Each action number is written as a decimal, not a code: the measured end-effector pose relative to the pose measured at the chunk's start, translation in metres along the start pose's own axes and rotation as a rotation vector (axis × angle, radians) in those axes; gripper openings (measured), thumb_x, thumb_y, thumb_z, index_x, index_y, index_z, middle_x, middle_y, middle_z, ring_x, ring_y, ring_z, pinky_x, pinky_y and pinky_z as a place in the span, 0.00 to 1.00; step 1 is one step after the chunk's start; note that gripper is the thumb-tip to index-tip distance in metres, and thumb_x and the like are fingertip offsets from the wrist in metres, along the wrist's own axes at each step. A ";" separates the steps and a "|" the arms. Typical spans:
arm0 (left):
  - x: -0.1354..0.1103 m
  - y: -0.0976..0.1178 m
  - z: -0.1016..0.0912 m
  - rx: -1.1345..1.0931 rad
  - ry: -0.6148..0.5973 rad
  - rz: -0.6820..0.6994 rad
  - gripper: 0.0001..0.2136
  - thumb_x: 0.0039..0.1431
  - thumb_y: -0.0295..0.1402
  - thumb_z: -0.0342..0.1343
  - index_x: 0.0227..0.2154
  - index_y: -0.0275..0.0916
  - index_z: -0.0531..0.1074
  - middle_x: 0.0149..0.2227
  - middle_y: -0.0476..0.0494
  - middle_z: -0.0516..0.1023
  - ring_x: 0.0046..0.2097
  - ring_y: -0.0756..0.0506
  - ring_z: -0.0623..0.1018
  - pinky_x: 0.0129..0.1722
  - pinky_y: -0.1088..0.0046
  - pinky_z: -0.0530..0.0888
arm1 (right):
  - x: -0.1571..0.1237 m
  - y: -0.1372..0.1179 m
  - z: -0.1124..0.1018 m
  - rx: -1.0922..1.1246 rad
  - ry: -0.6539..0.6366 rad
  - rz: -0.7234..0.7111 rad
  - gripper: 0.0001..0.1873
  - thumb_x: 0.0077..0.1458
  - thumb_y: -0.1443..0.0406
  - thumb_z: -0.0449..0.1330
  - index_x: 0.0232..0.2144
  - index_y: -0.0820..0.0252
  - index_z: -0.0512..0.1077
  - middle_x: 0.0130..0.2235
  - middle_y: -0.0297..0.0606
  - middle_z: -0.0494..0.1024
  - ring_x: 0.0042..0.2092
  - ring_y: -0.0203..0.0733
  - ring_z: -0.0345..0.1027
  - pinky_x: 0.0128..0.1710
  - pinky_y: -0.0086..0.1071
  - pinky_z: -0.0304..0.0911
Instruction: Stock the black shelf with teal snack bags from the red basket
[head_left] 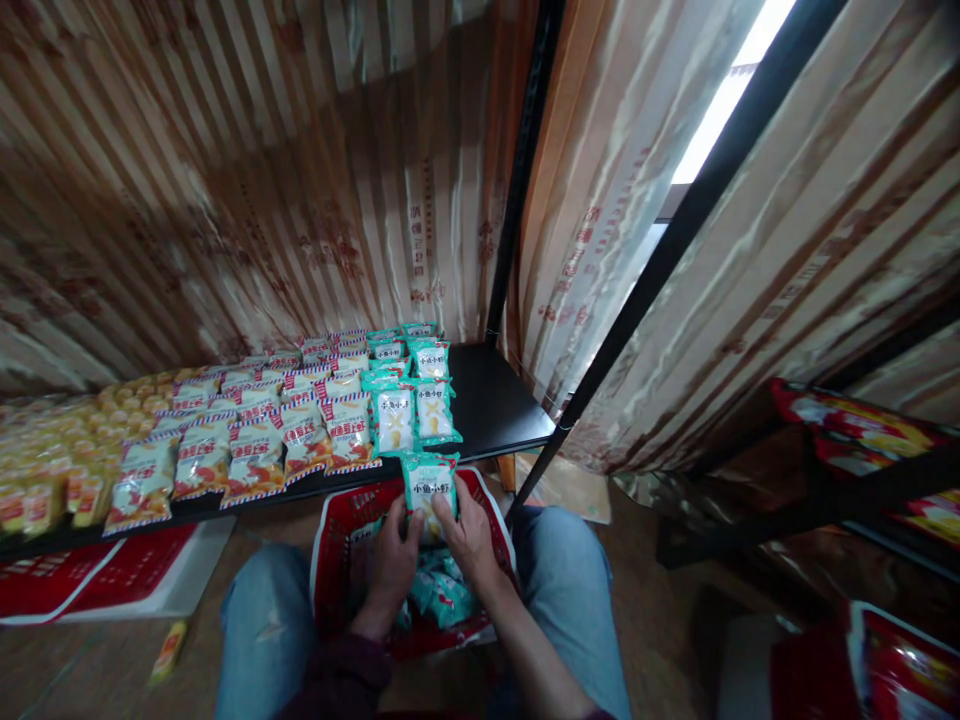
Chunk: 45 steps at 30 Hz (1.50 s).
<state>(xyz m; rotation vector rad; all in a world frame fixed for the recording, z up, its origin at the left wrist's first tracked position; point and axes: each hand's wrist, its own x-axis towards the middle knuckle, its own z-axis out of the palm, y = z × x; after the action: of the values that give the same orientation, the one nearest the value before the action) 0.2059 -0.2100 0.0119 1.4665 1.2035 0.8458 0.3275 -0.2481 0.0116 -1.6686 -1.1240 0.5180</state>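
My left hand [393, 560] and my right hand [469, 535] together hold a teal snack packet [427, 484] upright, just below the front edge of a low black shelf [495, 405]. The hands are over a red plastic basket [341, 545] between my knees, which holds more teal packets [441, 592]. On the shelf directly ahead stand rows of the same teal packets [412, 405], with red-and-white striped packets [300, 430] to their left.
Yellow packets [52, 470] fill the shelf's far left. A black upright post [637, 300] slants at the shelf's right corner. Striped curtains hang behind. A red-and-white flat box [112, 580] lies on the floor at left; red bags [885, 440] sit on shelves at right.
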 end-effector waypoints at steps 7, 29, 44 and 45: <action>0.031 0.020 0.018 -0.008 0.017 0.051 0.20 0.57 0.42 0.50 0.48 0.36 0.69 0.46 0.36 0.77 0.45 0.41 0.77 0.48 0.64 0.71 | 0.047 -0.003 -0.013 -0.084 0.044 -0.063 0.23 0.58 0.53 0.50 0.48 0.62 0.68 0.44 0.45 0.77 0.44 0.47 0.71 0.45 0.36 0.64; 0.071 0.021 0.061 0.120 0.151 0.213 0.29 0.58 0.36 0.50 0.61 0.33 0.53 0.64 0.32 0.57 0.64 0.40 0.59 0.62 0.64 0.59 | 0.119 0.018 -0.018 -0.083 0.142 -0.242 0.17 0.58 0.57 0.53 0.46 0.59 0.71 0.53 0.45 0.71 0.55 0.47 0.64 0.56 0.43 0.59; 0.084 0.024 0.064 0.027 0.137 0.179 0.29 0.53 0.31 0.54 0.59 0.35 0.58 0.60 0.34 0.65 0.62 0.37 0.64 0.61 0.61 0.61 | 0.126 0.013 -0.021 -0.040 0.090 -0.181 0.17 0.56 0.56 0.52 0.44 0.60 0.69 0.42 0.43 0.76 0.44 0.45 0.70 0.47 0.35 0.64; 0.086 0.024 0.063 0.017 0.131 0.185 0.29 0.53 0.31 0.54 0.59 0.35 0.58 0.59 0.34 0.65 0.61 0.37 0.64 0.61 0.61 0.61 | 0.127 0.013 -0.021 -0.040 0.097 -0.200 0.17 0.56 0.56 0.52 0.44 0.59 0.69 0.43 0.43 0.76 0.44 0.45 0.70 0.47 0.35 0.64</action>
<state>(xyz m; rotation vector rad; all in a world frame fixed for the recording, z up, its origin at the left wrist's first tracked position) 0.2928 -0.1438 0.0129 1.5737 1.1861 1.0733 0.4090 -0.1499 0.0307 -1.5773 -1.2203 0.2867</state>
